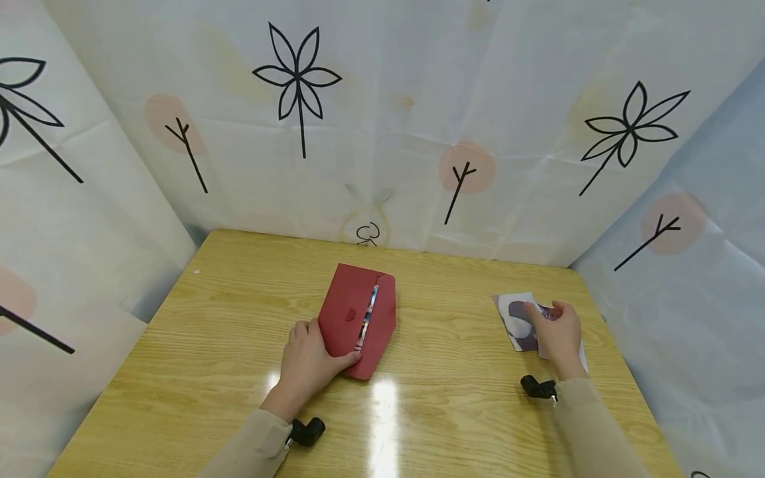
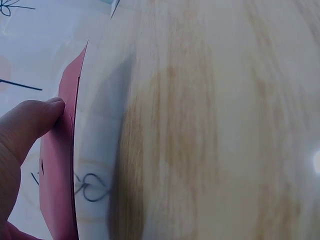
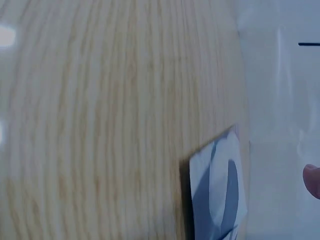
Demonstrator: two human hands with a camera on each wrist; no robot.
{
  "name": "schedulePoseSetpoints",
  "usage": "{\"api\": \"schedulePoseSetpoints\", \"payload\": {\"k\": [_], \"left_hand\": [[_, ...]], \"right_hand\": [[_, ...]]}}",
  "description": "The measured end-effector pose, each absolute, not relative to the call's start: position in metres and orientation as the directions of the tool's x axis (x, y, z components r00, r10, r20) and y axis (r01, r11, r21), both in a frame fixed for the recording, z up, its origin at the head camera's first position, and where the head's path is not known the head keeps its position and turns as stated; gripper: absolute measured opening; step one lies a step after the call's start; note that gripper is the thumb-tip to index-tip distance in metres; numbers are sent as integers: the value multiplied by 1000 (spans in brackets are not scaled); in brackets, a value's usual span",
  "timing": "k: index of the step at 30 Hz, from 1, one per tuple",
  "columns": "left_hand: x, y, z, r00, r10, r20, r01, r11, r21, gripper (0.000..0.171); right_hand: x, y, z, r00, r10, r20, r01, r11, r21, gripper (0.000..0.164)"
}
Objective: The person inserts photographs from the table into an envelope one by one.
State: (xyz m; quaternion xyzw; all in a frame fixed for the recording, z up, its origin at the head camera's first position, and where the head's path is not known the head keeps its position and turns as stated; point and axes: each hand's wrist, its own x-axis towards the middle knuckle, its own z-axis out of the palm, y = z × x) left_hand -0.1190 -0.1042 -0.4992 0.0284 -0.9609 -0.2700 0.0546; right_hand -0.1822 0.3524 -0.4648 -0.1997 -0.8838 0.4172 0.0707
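Observation:
My left hand (image 1: 306, 362) grips a red paper envelope (image 1: 352, 302) by its lower left part, with the thumb (image 2: 42, 116) across its front and the fingers at its left edge. A strip of colourful printed cards (image 1: 367, 317) shows in the slit beside the flap. At the right of the table, my right hand (image 1: 560, 335) is over several printed picture cards (image 1: 518, 325), its thumb and fingers apart. The right wrist view has one of these grey-and-white cards (image 3: 220, 185) at the bottom, with only a thumb tip (image 3: 313, 181) at the right edge.
Both hands are over a glossy wood-grain table (image 1: 442, 372). A white cloth (image 1: 382, 126) with black flower and twig drawings hangs behind it and along both sides. Each wrist wears a small black camera (image 1: 307, 431). A tiny white speck (image 1: 196, 271) lies at the far left.

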Motion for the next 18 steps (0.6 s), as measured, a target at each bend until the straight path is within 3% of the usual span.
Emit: {"api": "schedulePoseSetpoints", "payload": {"k": [8, 13, 18], "left_hand": [[-120, -104, -501, -993, -88, 79, -35, 856, 515, 107], [-120, -104, -500, -993, -84, 85, -28, 858, 513, 107], [-120, -103, -499, -993, -81, 85, -26, 857, 514, 107]], "right_hand": [[-183, 396, -465, -858, 504, -102, 439, 617, -653, 103], [-179, 404, -469, -822, 540, -180, 549, 667, -505, 113], [-178, 402, -474, -815, 529, -237, 575, 686, -445, 120]]}}
